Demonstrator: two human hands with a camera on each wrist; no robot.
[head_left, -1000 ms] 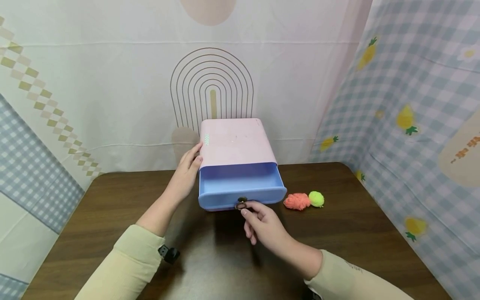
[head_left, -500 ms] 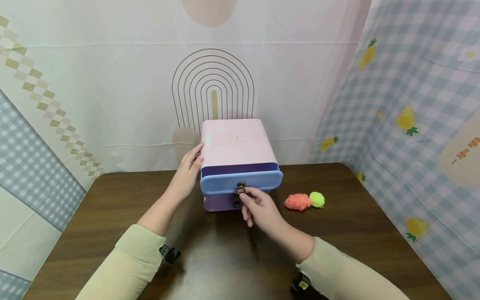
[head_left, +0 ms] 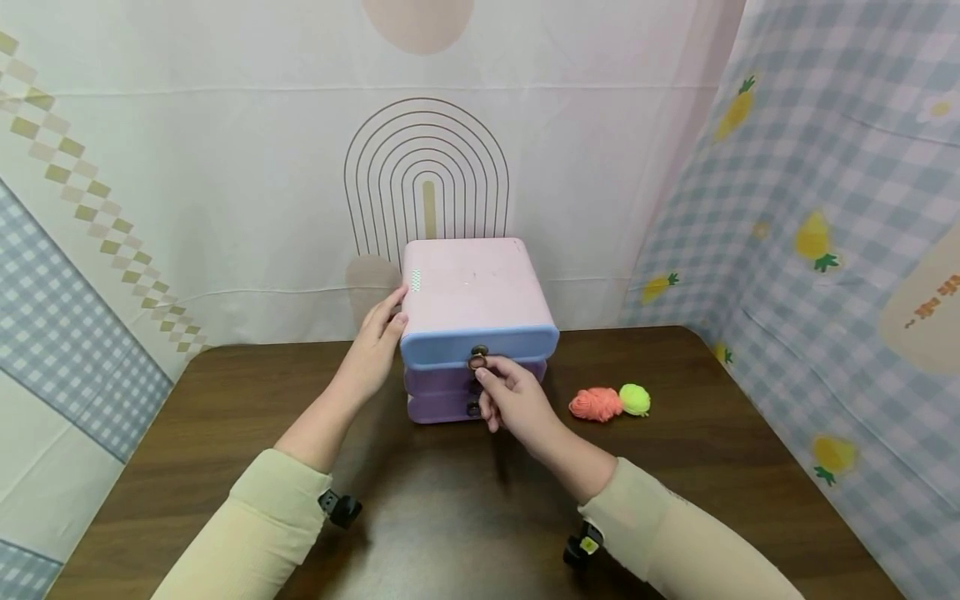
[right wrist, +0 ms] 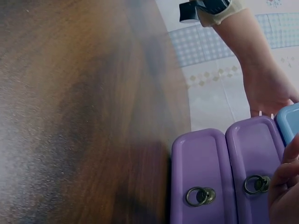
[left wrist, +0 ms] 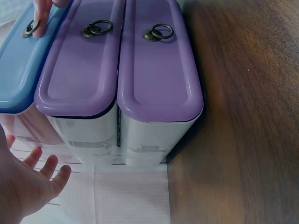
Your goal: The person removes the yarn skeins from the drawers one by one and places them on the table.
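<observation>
A small chest with a pink top point(head_left: 472, 283) stands at the back of the table. Its blue top drawer point(head_left: 435, 348) sits pushed in, above two purple drawers point(left wrist: 81, 60). My right hand point(head_left: 521, 404) pinches the brass ring pull point(head_left: 477, 362) on the blue front between thumb and finger. Against the chest's left side my left hand point(head_left: 371, 346) rests with its fingers extended. In the left wrist view, the purple fronts each carry a ring pull point(left wrist: 161, 31) that hangs free. What the drawers hold is hidden.
Right of the chest lie an orange yarn bundle point(head_left: 596, 404) and a yellow-green yarn ball point(head_left: 635, 400), side by side on the brown wooden table point(head_left: 450, 517). A patterned cloth point(head_left: 615, 167) hangs behind, and blue checked cloth point(head_left: 787, 275) lines the right.
The blue drawer has slid back into the chest, and its inside is covered now. My right hand moved away from me with the ring pull. The left hand stayed on the chest's side.
</observation>
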